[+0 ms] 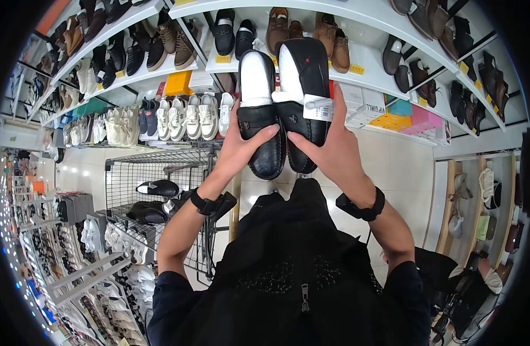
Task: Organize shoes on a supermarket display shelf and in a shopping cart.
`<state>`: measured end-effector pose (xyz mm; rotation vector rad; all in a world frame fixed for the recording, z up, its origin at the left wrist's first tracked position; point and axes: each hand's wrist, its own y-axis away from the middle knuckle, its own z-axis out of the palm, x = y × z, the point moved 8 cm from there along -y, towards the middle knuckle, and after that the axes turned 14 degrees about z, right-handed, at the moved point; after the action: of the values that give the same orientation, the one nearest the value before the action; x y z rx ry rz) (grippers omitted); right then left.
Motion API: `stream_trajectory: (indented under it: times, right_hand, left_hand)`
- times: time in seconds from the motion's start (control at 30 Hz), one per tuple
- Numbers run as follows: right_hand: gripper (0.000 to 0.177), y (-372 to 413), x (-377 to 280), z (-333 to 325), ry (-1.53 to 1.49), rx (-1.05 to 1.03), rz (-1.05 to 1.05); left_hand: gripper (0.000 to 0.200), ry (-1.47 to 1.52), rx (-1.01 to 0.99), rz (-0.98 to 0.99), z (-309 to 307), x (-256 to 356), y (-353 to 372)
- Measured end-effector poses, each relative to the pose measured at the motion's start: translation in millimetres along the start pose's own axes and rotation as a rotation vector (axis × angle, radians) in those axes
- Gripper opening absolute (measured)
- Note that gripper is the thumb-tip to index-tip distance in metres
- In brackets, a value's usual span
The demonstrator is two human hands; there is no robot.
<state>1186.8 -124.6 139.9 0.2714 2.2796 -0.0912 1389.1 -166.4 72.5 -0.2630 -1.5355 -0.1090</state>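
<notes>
A pair of black loafers is held up in front of me, side by side, toes toward me. My left hand [244,138] grips the left loafer [259,118], its thumb across the front of the shoe. Around the outer side of the right loafer [302,124] my right hand [334,150] is closed, thumb on the toe area. White stuffing fills both openings. A white price tag [318,108] lies against the right loafer near my right fingers. The shoes touch or nearly touch each other.
Behind the loafers, a white shelf [368,78] carries brown shoes [341,49] and black loafers [224,34]. White sneakers [208,117] and shoeboxes [386,106] sit lower. To my left stands a wire shopping cart [155,161] with black shoes [157,188] inside. Another person [464,288] is at lower right.
</notes>
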Motion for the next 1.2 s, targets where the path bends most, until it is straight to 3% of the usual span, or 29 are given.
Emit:
stream_trajectory:
  times: [0.23, 0.43, 0.53, 0.6, 0.67, 0.9, 1.2]
  right_hand:
    - [0.110, 3.3, -16.8, 3.3, -0.131, -0.037, -0.215]
    - [0.108, -5.3, -3.2, 11.3, -0.164, -0.151, -0.104]
    - [0.106, -8.3, 2.3, 10.1, -0.268, -0.200, -0.107]
    - [0.105, -10.7, 11.1, 14.3, -0.516, -0.396, 0.048]
    - [0.105, -12.4, 19.6, 14.5, -0.551, -0.433, 0.088]
    - [0.095, -16.2, 29.7, 9.3, -0.679, -0.539, 0.161]
    - [0.082, -30.2, 63.3, -24.4, -0.735, -0.498, 0.210]
  left_hand:
    - [0.110, -0.044, 0.011, 0.023, -11.4, 17.3, 10.6]
    - [0.100, -0.069, -0.001, 0.004, -16.8, 19.1, 20.7]
    - [0.075, 0.016, -0.023, 0.034, -16.5, 22.8, 22.9]
    - [0.071, 0.029, -0.034, 0.033, -14.9, 31.0, 24.5]
    - [0.069, 0.019, -0.069, 0.013, -9.0, 35.8, 28.2]
    - [0.076, -0.059, -0.049, 0.031, -6.3, 30.9, 29.7]
    - [0.086, -0.043, -0.120, 0.025, 33.9, 36.3, 6.3]
